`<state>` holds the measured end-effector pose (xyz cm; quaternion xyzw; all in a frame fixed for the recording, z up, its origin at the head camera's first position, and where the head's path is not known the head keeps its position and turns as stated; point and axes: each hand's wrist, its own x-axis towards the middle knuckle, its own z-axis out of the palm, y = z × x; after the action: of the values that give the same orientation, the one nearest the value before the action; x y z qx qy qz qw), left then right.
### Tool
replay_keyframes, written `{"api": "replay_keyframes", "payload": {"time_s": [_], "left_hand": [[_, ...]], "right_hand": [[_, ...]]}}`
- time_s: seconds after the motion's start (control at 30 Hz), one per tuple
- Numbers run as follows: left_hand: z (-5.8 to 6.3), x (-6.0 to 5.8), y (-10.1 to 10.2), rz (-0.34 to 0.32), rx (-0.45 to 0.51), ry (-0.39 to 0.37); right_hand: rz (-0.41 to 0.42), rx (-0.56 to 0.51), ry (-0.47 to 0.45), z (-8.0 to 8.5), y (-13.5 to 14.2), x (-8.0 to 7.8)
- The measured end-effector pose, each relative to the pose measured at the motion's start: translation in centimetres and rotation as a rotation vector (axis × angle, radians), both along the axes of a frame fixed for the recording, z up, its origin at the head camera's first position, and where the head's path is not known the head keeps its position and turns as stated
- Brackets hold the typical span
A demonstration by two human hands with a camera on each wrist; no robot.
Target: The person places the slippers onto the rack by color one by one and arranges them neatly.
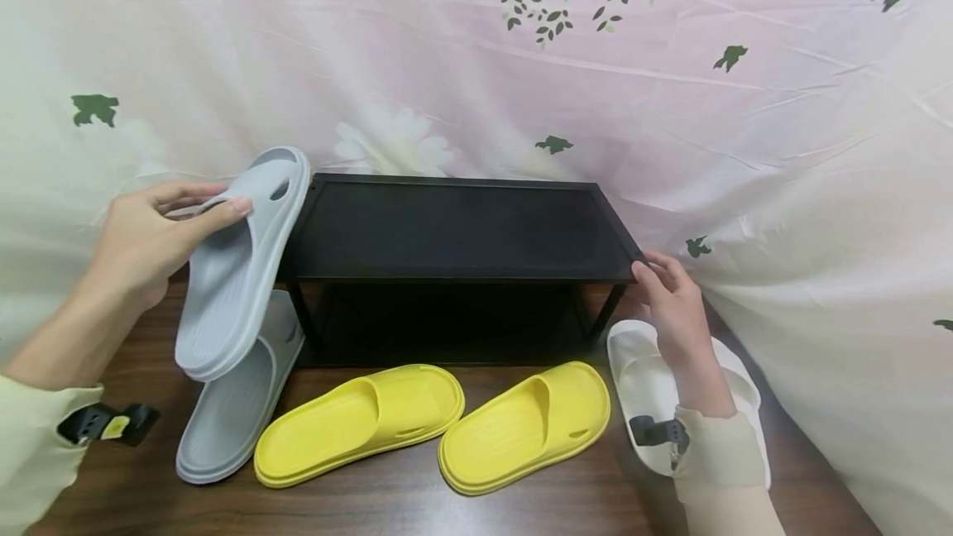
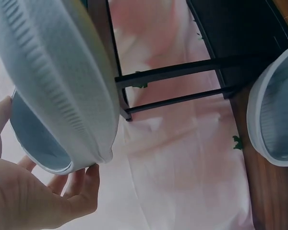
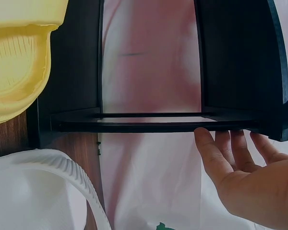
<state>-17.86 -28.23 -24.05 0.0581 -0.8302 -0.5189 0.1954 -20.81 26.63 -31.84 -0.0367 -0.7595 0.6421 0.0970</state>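
My left hand (image 1: 149,230) holds a grey slipper (image 1: 216,296) by its strap, thumb on top and fingers inside the opening. The slipper is raised and tilted, toe up, at the left end of a black two-tier rack (image 1: 462,230). In the left wrist view the slipper's sole (image 2: 53,72) faces the camera. A second grey slipper (image 1: 231,416) lies below, partly covered by the raised one. With my right hand (image 1: 677,313) I grip the rack's right front corner, the thumb over the top edge; in the right wrist view the fingers (image 3: 211,153) curl beneath the end bar.
Two yellow slippers (image 1: 320,437) lie in front of the rack on the brown wood-grain surface (image 1: 380,503). White slippers (image 1: 644,379) sit at the right, partly hidden by my right wrist. A pale patterned cloth (image 1: 476,89) hangs behind and along both sides.
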Motion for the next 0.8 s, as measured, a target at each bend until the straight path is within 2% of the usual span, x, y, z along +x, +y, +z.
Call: {"api": "replay_keyframes", "payload": {"time_s": [0.13,0.4,0.63,0.8], "left_hand": [[0.1,-0.4,0.5,-0.009,0.012,-0.013],[0.3,-1.2,1.2,0.003,-0.024,-0.060],[1.4,-2.1,2.5,-0.009,-0.088,-0.079],[1.8,-3.1,3.8,-0.048,-0.052,-0.089]], "right_hand": [[-0.006,-0.005,-0.001,0.0,-0.1,0.0],[0.001,-0.014,-0.001,0.1,-0.3,0.0],[-0.010,0.027,-0.023,0.2,-0.1,-0.3],[-0.017,0.021,-0.037,0.1,0.0,-0.1]]}}
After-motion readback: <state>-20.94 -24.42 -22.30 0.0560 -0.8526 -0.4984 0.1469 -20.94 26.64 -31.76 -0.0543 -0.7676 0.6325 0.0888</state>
